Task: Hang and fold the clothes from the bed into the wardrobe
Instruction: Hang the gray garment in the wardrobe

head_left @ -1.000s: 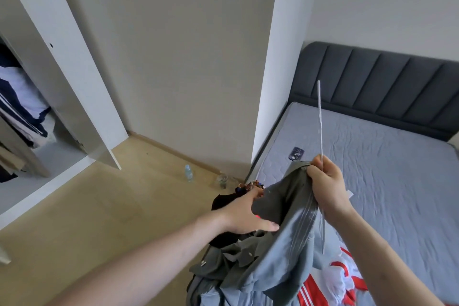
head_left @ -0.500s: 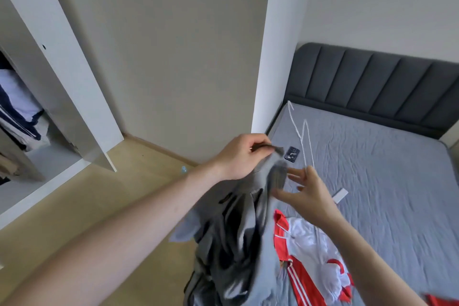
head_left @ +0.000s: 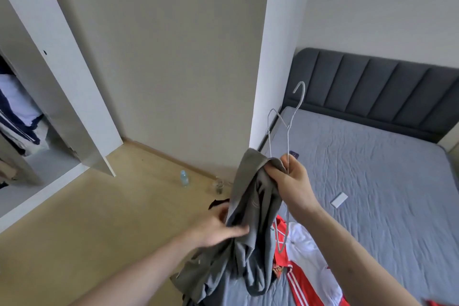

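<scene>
A grey garment [head_left: 250, 218] hangs in front of me over the bed's near corner. My right hand [head_left: 294, 182] pinches its top edge together with a thin white wire hanger [head_left: 288, 126], whose hook points up. My left hand [head_left: 218, 227] grips the grey garment lower down, at its left side. A red and white striped jacket [head_left: 308, 278] lies on the grey bed [head_left: 372, 181] under the garment. At the far left stands the open wardrobe [head_left: 57, 97], with folded white and navy clothes [head_left: 17, 117] on a shelf.
A small water bottle [head_left: 184, 178] and a glass jar [head_left: 219, 187] stand on the wooden floor by the wall. A dark small object [head_left: 294, 155] and a white card [head_left: 339, 200] lie on the mattress. A dark item [head_left: 216, 202] sits by the bed's corner.
My left hand let go of the garment's top and dropped to grip it lower. My right hand closed on the top edge and the hanger, which now stands higher with its hook visible.
</scene>
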Available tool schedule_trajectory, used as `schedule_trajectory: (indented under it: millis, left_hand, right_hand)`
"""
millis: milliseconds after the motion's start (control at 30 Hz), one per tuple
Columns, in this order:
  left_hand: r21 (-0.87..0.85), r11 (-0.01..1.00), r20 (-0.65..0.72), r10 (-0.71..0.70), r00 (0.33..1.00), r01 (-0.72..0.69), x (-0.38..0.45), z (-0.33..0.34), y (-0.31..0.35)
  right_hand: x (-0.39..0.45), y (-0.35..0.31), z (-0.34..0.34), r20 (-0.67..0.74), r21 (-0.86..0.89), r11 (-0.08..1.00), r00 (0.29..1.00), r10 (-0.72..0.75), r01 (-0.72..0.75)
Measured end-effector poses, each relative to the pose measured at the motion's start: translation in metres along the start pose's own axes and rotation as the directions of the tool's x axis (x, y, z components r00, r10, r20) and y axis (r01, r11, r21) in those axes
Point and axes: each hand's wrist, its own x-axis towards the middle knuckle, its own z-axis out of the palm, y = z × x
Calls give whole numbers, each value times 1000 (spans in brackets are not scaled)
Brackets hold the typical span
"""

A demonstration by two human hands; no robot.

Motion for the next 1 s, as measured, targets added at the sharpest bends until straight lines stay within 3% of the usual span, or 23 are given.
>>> schedule_trajectory:
  millis: [67, 200, 300, 400, 500, 600, 700, 833, 1000]
  left_hand:
    - [37, 992, 16, -123, 992, 122, -9, 14, -16]
    - [-30, 973, -92, -229, 969, 227, -11, 22, -35]
    - [-132, 951, -198, -301, 933, 279, 4, -1, -42]
    - [-115, 971, -320, -237, 917, 211, 16, -43, -38]
    - [-131, 983, -289, -163, 943, 130, 10, -91, -2]
    - [-241, 966, -77, -120, 990, 98, -2, -133, 43]
    - [-126, 992, -90, -27, 996, 16, -1, -157, 76]
    - [314, 949, -236, 113, 965, -35, 18, -171, 91]
    - [421, 905, -236, 50, 970, 56, 29, -180, 96]
  right_hand:
    - [0, -5, -4, -14, 29, 999, 1000, -17, 17]
    - [6, -13, -23, -43, 51, 998, 999, -21, 23]
    - [10, -7, -46, -99, -71, 996, 993, -57, 50]
    - [15, 4, -78, -155, -307, 952, 985, -73, 23]
    - [21, 18, -110, -160, -551, 831, 987, -13, -78]
    - [21, 27, -120, -150, -705, 698, 988, 29, -127]
    - [16, 24, -113, -74, -640, 763, 996, 47, -83]
    - [4, 0, -98, 130, -584, 809, 991, 17, 63]
    - [-9, -29, -87, 241, -561, 808, 969, -45, 177]
